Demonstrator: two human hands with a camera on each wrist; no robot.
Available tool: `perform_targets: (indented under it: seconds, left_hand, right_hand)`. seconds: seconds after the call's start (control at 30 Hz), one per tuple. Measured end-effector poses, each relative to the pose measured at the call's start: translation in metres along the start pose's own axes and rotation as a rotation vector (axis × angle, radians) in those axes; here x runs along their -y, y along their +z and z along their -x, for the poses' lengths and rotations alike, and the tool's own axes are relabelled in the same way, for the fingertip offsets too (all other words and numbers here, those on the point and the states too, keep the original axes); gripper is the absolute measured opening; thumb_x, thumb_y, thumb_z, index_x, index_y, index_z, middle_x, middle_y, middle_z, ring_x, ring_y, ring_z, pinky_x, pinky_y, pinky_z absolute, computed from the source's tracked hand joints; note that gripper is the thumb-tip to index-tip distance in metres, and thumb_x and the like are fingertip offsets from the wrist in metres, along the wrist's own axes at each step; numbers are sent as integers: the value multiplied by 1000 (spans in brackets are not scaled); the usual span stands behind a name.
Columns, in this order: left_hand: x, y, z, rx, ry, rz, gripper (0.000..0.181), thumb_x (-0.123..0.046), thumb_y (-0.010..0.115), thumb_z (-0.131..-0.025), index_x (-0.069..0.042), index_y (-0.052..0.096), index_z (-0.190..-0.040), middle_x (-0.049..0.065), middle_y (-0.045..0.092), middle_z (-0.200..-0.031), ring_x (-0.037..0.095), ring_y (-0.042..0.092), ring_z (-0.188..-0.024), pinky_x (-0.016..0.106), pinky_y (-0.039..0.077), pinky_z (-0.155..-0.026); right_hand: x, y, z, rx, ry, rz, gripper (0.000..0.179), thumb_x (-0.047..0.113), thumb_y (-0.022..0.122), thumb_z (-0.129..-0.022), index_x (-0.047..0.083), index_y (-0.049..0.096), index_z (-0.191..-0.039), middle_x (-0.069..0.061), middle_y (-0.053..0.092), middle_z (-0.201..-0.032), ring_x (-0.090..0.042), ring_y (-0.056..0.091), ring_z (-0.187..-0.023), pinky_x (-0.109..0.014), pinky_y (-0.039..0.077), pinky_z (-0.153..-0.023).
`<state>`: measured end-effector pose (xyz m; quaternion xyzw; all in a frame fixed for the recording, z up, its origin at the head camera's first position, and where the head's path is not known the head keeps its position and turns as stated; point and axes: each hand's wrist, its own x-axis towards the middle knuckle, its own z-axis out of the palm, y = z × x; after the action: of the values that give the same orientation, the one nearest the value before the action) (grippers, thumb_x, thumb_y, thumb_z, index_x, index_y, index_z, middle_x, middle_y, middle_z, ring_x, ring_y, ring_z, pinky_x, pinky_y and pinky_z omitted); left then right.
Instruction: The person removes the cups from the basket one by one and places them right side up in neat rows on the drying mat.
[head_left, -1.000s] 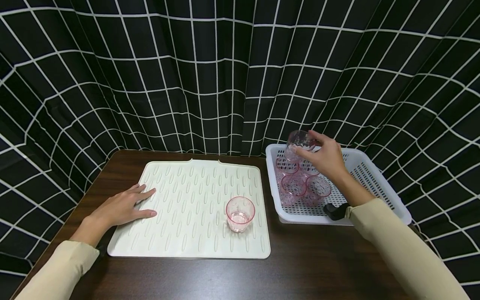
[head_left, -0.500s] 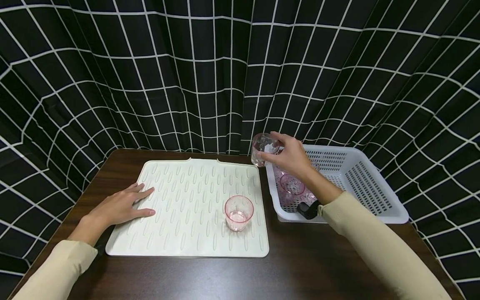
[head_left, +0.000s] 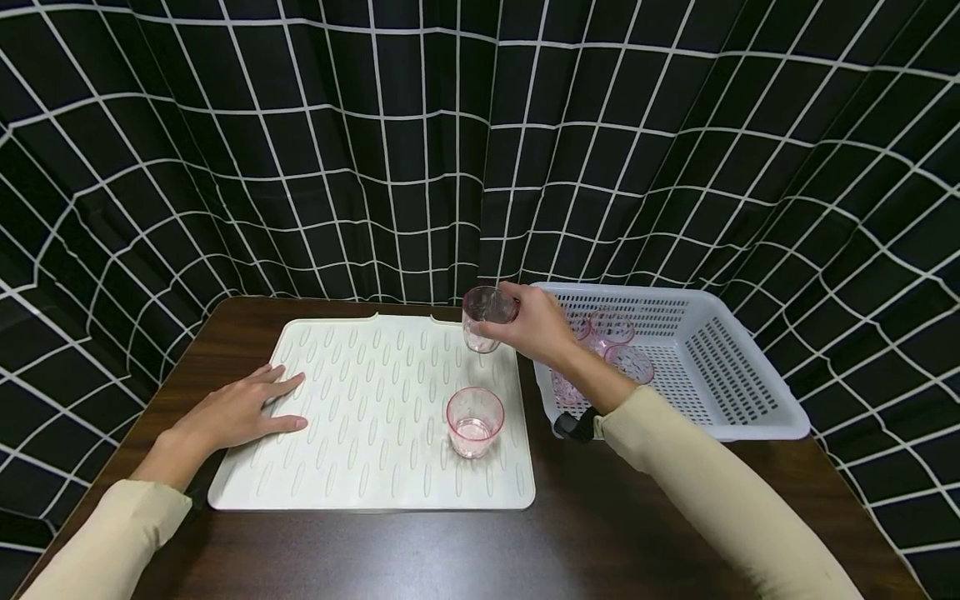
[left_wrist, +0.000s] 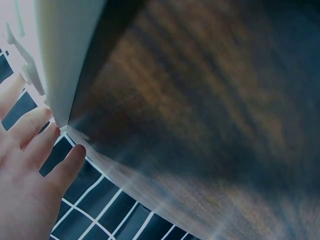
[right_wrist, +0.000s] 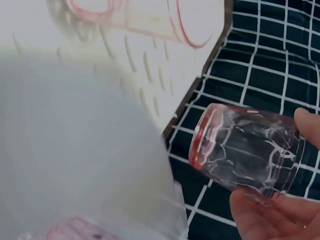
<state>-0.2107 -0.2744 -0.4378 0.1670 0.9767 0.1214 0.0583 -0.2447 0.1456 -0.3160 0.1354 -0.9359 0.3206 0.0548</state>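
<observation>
A clear glass tumbler with a pink tint [head_left: 480, 315] is held in the air above the back right corner of the white ridged mat [head_left: 352, 417]. My right hand [head_left: 536, 329] grips it between thumb and fingers. In the right wrist view this tumbler [right_wrist: 245, 150] looks empty, and the fingers [right_wrist: 260, 217] touch it at one end. A second pink-rimmed tumbler [head_left: 472, 429] stands upright on the mat's right part. My left hand [head_left: 232, 408] rests on the mat's left edge, fingers spread; the left wrist view shows these fingers [left_wrist: 37, 132] beside the mat's edge.
A white perforated plastic basket [head_left: 731, 375] stands right of the mat, with several pink-rimmed tumblers [head_left: 628, 364] in its left part, some hidden behind my right forearm. Under everything is a dark wooden table [head_left: 375, 558]. A black curtain with white grid lines [head_left: 420, 150] hangs behind it.
My right hand has carried the tumbler leftward from above the basket to above the mat's back right corner, and lower in the last half second. The left hand stays in place.
</observation>
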Motion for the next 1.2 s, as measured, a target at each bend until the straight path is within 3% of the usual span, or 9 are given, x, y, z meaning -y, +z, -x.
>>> perform_targets:
  seconds: [0.27, 0.43, 0.67, 0.9, 1.2]
  left_hand:
    - [-1, 0, 0, 6, 0, 9, 98, -77, 61, -79, -7, 49, -147, 31, 36, -151, 54, 29, -140, 76, 33, -96]
    - [-1, -1, 0, 11, -2, 11, 100, -79, 60, -78, -7, 49, -147, 32, 36, -151, 54, 28, -140, 76, 32, -96]
    - [-1, -1, 0, 15, 0, 8, 102, -80, 59, -77, -7, 48, -147, 33, 36, -151, 55, 28, -139, 77, 32, -95]
    - [-1, 0, 1, 10, 3, 13, 102, -80, 59, -77, -6, 49, -146, 33, 36, -150, 55, 29, -139, 77, 32, -96]
    - [0, 0, 0, -2, 10, 11, 102, -80, 58, -77, -6, 49, -146, 33, 36, -150, 55, 30, -138, 77, 32, -96]
  right_hand:
    - [10, 14, 4, -1, 74, 45, 77, 38, 81, -80, -1, 54, -141, -17, 69, -118, -28, 64, -106, -40, 53, -87]
    - [16, 24, 4, 19, 89, 72, 79, 39, 81, -80, -2, 52, -141, -17, 59, -138, -31, 56, -126, -44, 47, -101]
    - [19, 39, 4, 42, 139, 88, 77, 36, 84, -79, -3, 54, -138, -20, 61, -134, -35, 57, -124, -44, 48, -99]
    - [15, 53, -1, 65, 230, 90, 87, 34, 84, -80, -5, 43, -146, -23, 51, -143, -37, 51, -130, -45, 45, -104]
    - [7, 62, -1, 99, 276, 81, 86, 32, 80, -85, -6, 37, -150, -27, 43, -148, -40, 46, -134, -48, 40, -109]
